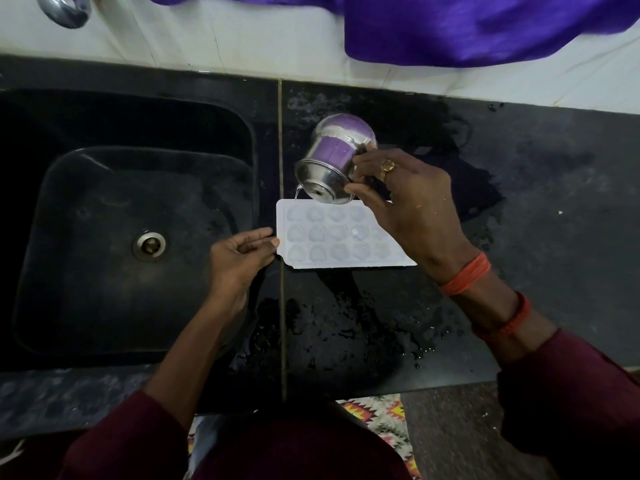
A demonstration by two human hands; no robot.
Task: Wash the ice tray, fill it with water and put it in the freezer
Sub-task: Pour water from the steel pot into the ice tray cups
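A white ice tray (332, 233) with several rounded cavities lies flat on the black counter, just right of the sink. My right hand (405, 199) grips a small steel pot (332, 161) tilted over the tray's far left corner, and a thin stream of water runs from its rim. My left hand (239, 258) pinches the tray's left edge with thumb and fingertips. Water seems to sit in the cavities.
The black sink (138, 220) with a steel drain (149, 245) lies to the left. The counter (346, 334) around the tray is wet. A tap (65, 8) shows at the top left, purple cloth (467, 26) hangs at the back, and a patterned mat (384, 420) lies on the floor.
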